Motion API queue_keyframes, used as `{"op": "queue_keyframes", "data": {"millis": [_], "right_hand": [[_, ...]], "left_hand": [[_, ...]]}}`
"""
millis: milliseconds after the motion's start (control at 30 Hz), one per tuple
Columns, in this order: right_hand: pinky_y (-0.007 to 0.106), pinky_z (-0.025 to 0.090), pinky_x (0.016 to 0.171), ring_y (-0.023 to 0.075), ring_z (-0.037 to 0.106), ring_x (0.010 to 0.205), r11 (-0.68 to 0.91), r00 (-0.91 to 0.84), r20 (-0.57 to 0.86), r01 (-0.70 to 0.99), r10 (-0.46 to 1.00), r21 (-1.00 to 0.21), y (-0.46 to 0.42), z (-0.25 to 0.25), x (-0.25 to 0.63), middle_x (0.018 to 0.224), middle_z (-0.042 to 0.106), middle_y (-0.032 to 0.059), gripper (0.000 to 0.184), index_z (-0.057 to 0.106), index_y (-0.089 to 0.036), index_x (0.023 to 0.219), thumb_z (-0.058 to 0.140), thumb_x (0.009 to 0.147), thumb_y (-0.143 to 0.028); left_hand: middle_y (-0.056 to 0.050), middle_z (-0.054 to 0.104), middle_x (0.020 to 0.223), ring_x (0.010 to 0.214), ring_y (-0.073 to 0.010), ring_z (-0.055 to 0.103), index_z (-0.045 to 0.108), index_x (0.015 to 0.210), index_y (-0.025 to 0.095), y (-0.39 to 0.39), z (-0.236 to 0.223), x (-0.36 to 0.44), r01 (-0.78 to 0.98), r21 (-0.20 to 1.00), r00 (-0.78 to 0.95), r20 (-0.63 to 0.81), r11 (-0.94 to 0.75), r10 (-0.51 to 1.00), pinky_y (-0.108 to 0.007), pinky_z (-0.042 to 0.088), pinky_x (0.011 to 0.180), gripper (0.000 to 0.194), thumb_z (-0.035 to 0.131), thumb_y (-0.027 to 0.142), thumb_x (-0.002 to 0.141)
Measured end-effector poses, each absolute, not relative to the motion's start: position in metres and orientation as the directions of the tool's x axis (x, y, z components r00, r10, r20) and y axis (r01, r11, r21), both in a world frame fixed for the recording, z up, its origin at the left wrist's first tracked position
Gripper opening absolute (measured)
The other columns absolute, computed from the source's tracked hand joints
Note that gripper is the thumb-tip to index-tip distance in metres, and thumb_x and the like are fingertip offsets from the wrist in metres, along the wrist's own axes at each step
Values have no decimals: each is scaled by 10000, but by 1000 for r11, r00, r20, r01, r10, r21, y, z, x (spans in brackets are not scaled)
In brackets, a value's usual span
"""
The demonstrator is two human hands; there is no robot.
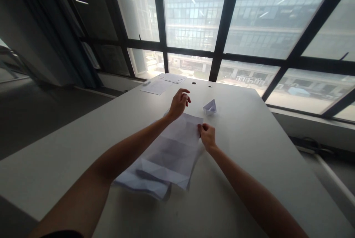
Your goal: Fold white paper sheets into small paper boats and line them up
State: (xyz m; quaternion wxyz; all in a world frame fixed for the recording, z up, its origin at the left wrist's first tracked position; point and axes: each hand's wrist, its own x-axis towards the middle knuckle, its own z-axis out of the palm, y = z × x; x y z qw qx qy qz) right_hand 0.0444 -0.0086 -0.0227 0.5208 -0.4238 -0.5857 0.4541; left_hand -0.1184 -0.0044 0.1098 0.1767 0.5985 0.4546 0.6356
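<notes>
My right hand (208, 135) pinches the right edge of a creased sheet of white paper (177, 145), near its far corner. The sheet's fold lines show across its middle, and its near edge is slightly raised and blurred. Beneath and to the left lies more crumpled white paper (138, 182); whether it is one sheet or more I cannot tell. Over the sheet's far left corner is my left hand (179, 103), fingers loosely curled and apart, with nothing visible in them. My left forearm hides part of the paper. A folded paper boat (210, 108) stands just beyond my right hand.
The white table (238, 149) stretches toward tall windows (194, 16). Several flat paper sheets (158, 87) lie at its far left, beside a small pale object (146, 82). A dark round hole (193, 83) is near the far edge. A blue curtain (55, 27) hangs left.
</notes>
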Motion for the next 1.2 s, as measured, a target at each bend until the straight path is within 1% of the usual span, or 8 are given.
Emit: {"op": "queue_keyframes", "data": {"millis": [200, 333, 467, 600, 700, 800, 1033, 1200], "right_hand": [[232, 326, 406, 104, 406, 465, 125, -38, 123, 75, 992, -989, 10, -7, 140, 541, 508, -31, 418, 619, -157, 669, 687, 687, -570], [237, 336, 436, 111, 437, 478, 131, 3, 136, 254, 991, -958, 19, -16, 215, 566, 571, -10, 411, 675, -134, 723, 661, 720, -545], [272, 433, 541, 174, 575, 594, 126, 56, 170, 461, 984, -879, 21, -27, 256, 651, 662, 53, 337, 687, -130, 697, 630, 765, -456], [338, 502, 732, 239, 647, 786, 97, 154, 253, 645, 955, -758, 11, -27, 252, 835, 715, 94, 291, 703, -129, 1034, 626, 795, -276], [403, 444, 978, 292, 557, 1162, 191, 54, 476, 871, 878, -452, -5, -24, 232, 1267, 618, 176, 492, 537, -135, 1363, 544, 880, -232], [383, 413, 1035, 270, 506, 1241, 285, -151, 404, 912, 902, -294, -19, -28, 215, 1369, 557, 153, 422, 547, -171, 1357, 448, 956, -258], [539, 137, 1186, 274, 338, 1436, 270, -237, 214, 952, 948, -143, -14, -44, 219, 1529, 443, 148, 475, 474, -155, 1443, 332, 1011, -293], [537, 155, 1185, 295, 312, 1456, 253, -219, 214, 956, 952, -148, -6, -43, 230, 1546, 416, 157, 506, 459, -140, 1465, 338, 1003, -305]], "left_hand": [[10, 652, 734, 644, -118, 600, 589, 1019, 185, 10, 96, -50, 521, 672, -39, 635, -527, 772, -220, 463, 613, 201, 417, 143, 923], [-52, 703, 1010, 938, -195, 658, 650, 1018, 201, -7, 45, 8, 699, 409, 380, 482, -586, 790, -346, 502, 890, 182, 500, 187, 915], [-97, 459, 1503, 1434, -329, 340, 540, 1343, 235, -31, -4, 37, 763, 183, 550, 321, -620, 771, -574, 251, 1164, 390, 474, 351, 977], [-113, 297, 1603, 1479, -447, 174, 401, 1484, 284, -42, -27, 41, 817, 149, 532, 175, -556, 828, -688, 193, 1133, 582, 447, 544, 966], [-98, 276, 1614, 1487, -433, 162, 385, 1494, 317, -41, -29, 40, 830, 142, 518, 163, -539, 840, -665, 172, 1153, 593, 435, 574, 962], [-66, 320, 1601, 1483, -392, 219, 410, 1475, 339, -37, -26, 37, 835, 152, 508, 155, -528, 847, -627, 202, 1164, 547, 430, 548, 970], [-84, 359, 1584, 1474, -306, 284, 387, 1497, 244, -23, -26, 20, 842, 138, 499, 167, -522, 850, -527, 237, 1192, 553, 422, 452, 985], [-77, 316, 1606, 1494, -318, 230, 374, 1504, 270, -18, -29, 16, 830, 121, 522, 177, -545, 834, -551, 202, 1195, 606, 381, 572, 980]]}}
